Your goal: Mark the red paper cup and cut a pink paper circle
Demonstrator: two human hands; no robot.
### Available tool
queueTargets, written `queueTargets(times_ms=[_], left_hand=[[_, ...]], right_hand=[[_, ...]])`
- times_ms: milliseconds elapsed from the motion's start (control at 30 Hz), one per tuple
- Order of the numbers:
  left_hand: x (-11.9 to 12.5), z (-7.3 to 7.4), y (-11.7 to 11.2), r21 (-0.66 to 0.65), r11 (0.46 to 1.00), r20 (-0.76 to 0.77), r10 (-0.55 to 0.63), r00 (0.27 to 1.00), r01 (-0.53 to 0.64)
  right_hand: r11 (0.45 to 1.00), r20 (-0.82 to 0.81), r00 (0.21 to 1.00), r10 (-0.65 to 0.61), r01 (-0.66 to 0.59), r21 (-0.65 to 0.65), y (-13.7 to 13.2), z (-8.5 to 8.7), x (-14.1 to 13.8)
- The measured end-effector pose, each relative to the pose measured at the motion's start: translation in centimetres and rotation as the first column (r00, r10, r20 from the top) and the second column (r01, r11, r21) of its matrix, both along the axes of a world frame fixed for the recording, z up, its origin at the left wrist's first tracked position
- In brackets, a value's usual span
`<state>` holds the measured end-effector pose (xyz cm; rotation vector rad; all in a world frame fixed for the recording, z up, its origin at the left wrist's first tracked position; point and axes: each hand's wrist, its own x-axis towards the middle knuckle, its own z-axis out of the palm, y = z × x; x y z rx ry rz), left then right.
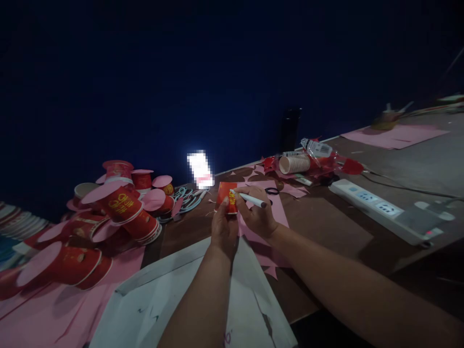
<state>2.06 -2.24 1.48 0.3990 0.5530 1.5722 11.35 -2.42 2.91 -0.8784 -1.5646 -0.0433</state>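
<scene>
A red paper cup (224, 192) with yellow characters is held in my left hand (224, 224), its fingers wrapped round the lower part. My right hand (259, 215) grips a white marker pen (253, 199), whose tip points at the cup's printed side; whether it touches I cannot tell. Under and behind the right hand lies a pink paper sheet (281, 217), with dark-handled scissors (271, 191) partly on it. Below my forearms rests a white board or flattened carton (159, 285) with pen marks.
Red cups with pink paper discs (123, 205) pile up at left. A glowing, blurred-out screen (201, 169) stands at the back beside coiled cables (186, 199). Stacked paper cups (294, 164) in plastic wrap and a power strip (377, 208) are at right, near pink sheets (395, 137).
</scene>
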Motion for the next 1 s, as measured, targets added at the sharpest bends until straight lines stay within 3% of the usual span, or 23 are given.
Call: queueTargets(times_ms=[467,1000], left_hand=[[0.07,0.27,-0.33,-0.030,0.999,-0.048,0.016,0.999,-0.018],[0.00,0.36,-0.14,-0.067,0.997,0.024,0.037,0.999,-0.036]], right_hand=[[1.000,0.031,0.999,-0.013,0.014,-0.004,0.22,-0.16,-0.12],[0.998,0.053,0.998,-0.046,0.048,-0.028,0.00,-0.11,-0.37]])
